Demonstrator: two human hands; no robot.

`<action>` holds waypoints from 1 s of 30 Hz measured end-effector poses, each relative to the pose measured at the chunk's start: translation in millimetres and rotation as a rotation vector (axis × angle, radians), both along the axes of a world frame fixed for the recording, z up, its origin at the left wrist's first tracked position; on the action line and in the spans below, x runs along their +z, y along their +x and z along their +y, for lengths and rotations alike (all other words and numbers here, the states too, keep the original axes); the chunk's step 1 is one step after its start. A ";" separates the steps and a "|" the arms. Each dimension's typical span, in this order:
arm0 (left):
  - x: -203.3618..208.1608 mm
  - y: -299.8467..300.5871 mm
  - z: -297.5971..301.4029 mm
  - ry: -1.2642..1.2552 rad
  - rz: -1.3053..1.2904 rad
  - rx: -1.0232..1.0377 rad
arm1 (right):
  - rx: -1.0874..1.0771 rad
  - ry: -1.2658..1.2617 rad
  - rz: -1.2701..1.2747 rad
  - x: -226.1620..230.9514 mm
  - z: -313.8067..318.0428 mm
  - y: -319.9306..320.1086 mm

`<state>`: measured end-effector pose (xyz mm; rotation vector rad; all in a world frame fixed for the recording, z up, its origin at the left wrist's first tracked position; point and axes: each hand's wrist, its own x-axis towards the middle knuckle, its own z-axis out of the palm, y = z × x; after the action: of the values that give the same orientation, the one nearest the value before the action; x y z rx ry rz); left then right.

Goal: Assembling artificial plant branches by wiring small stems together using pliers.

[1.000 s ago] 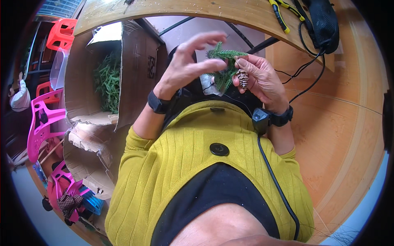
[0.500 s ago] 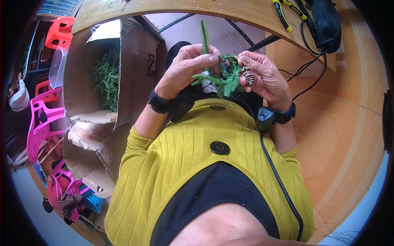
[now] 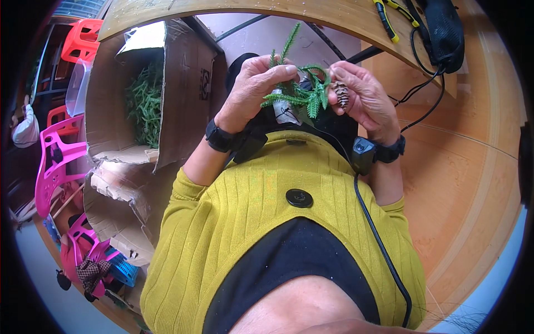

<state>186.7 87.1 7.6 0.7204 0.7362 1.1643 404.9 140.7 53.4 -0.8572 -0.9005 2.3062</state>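
Between my two hands, above my lap, is an artificial green pine sprig with several feathery branches. My left hand is closed around its left part, thumb pressed on the stems, and one branch stands up past the fingers. A small brown pine cone with pale-edged scales hangs at the right end of the sprig. My right hand pinches at the top of the cone with thumb and forefinger; the exact join is hidden by the fingertips. Each wrist wears a black strap.
A wooden table spans the far side, with yellow-and-black pliers and a black mesh pouch with cables at its right. On the left, an open cardboard box holds green sprigs. Pink chairs stand beyond it.
My right hand has shifted slightly right with the pine cone. The sprig has turned a little in my left hand, its upright branch now leaning right.
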 end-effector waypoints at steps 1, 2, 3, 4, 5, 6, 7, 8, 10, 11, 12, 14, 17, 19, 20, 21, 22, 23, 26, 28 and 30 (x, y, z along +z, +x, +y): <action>-1.8 1.1 -0.6 0.002 0.031 0.061 | -0.071 0.060 -0.058 5.9 -1.9 1.5; -2.8 1.9 -1.5 0.005 0.062 0.124 | -0.139 0.120 -0.117 10.1 -4.1 3.1; -3.1 2.6 -2.3 0.008 0.093 0.186 | -0.137 0.121 -0.117 12.2 -6.1 6.5; -2.9 3.2 -2.9 0.008 0.092 0.188 | -0.150 0.189 -0.133 14.1 -7.9 11.5; -2.8 4.8 -3.5 0.016 0.130 0.231 | -0.166 0.256 -0.149 16.9 -10.5 16.0; -2.7 6.4 -4.2 0.023 0.168 0.273 | -0.183 0.322 -0.165 20.3 -13.5 17.1; -2.6 8.2 -4.8 0.030 0.206 0.315 | -0.185 0.322 -0.165 20.1 -17.8 14.8; -2.4 10.2 -5.3 0.030 0.206 0.313 | -0.164 0.350 -0.220 16.8 -23.7 9.3; -1.0 14.0 -5.7 0.082 0.239 0.319 | -0.123 0.405 -0.329 15.2 -32.3 -2.9; 0.2 15.5 -5.8 0.108 0.255 0.321 | -0.125 0.405 -0.329 12.2 -32.2 -2.0; 2.0 16.6 -6.1 0.109 0.256 0.320 | -0.098 0.418 -0.352 7.1 -30.4 -0.7; 7.0 18.3 -6.6 0.100 0.242 0.318 | -0.041 0.445 -0.398 -0.2 -26.3 2.2; 5.5 18.1 -9.7 0.093 0.216 0.329 | -0.054 0.387 -0.355 3.2 -22.9 7.0; 3.3 17.7 -11.4 0.095 0.179 0.341 | -0.061 0.359 -0.335 6.6 -24.5 7.0; 3.6 18.5 -11.6 0.096 0.178 0.340 | -0.083 0.360 -0.332 8.6 -27.6 5.7; 4.6 20.2 -12.1 0.092 0.197 0.355 | -0.103 0.361 -0.329 10.3 -30.8 3.9; 5.7 22.1 -12.6 0.090 0.216 0.371 | -0.124 0.362 -0.325 11.1 -32.8 2.1; 6.3 23.8 -13.1 0.087 0.235 0.386 | -0.125 0.363 -0.326 9.7 -33.9 0.1; 4.5 27.3 -15.4 0.115 0.344 0.366 | -0.085 0.399 -0.327 2.7 -36.1 -5.2; 4.3 30.6 -14.5 0.129 0.400 0.356 | -0.066 0.421 -0.337 3.5 -32.4 -2.1; 5.6 36.2 -8.0 0.413 0.716 0.527 | -0.031 0.463 -0.360 5.3 -26.6 3.6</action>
<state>222.9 79.1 13.2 1.3802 1.3585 1.5740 408.5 114.1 58.7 -1.0760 -1.4878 1.8247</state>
